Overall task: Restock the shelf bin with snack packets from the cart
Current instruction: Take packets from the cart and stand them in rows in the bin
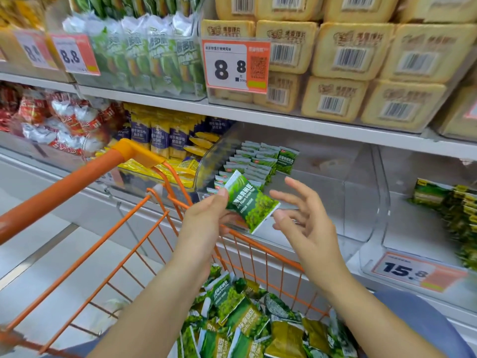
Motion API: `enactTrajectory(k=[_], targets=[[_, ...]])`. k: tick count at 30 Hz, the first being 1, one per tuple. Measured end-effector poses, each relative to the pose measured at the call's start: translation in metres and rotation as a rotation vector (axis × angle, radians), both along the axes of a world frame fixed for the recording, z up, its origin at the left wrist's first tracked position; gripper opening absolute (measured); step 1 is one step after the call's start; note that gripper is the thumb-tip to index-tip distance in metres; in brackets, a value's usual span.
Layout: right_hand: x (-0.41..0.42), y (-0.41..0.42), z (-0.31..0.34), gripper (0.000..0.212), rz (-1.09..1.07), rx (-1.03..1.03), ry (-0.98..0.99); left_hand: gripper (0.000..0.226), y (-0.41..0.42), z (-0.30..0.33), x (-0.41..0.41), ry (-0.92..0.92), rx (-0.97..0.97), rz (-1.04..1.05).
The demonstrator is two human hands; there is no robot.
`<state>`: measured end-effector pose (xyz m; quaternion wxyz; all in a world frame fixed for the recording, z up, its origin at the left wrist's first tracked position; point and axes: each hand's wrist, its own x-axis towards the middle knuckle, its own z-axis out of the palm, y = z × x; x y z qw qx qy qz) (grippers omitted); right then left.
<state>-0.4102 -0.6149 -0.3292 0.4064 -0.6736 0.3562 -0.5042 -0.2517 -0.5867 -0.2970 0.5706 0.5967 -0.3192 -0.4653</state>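
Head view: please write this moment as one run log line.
left hand: holds green packet | right hand: open beside it | clear bin: partly filled | cart: holds packets

Both bare forearms reach up and forward from the bottom of the view, side by side and slightly converging. The left hand (206,218) is raised with its back toward the camera, thumb on top and fingers curled beneath, pinching the lower left edge of a green packet (249,205) that tilts up to the left. The right hand (307,218) is held just to the right of that packet, not touching it, palm turned to the left, fingers spread and loosely bent, the thumb lowest and pointing toward the packet's corner. A blue sleeve (423,324) shows at the right elbow.
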Motion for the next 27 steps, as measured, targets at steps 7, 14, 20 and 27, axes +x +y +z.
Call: enactTrajectory(k=[7,14,20,27], targets=[[0.008,-0.005,0.002,0.058,0.058,0.244,0.009,0.030,-0.001,-0.001,-0.011,-0.197,-0.182,-0.199],[0.002,-0.008,0.003,0.030,0.093,0.216,0.040,0.013,-0.008,0.002,-0.008,-0.608,-0.255,-0.166],[-0.004,-0.021,0.006,0.010,0.124,0.291,0.168,0.027,-0.040,-0.012,0.016,-0.800,-0.143,-0.262],[-0.009,-0.100,0.024,0.010,-0.338,0.572,-0.060,0.060,-0.064,-0.052,0.035,-1.401,-0.113,-0.280]])
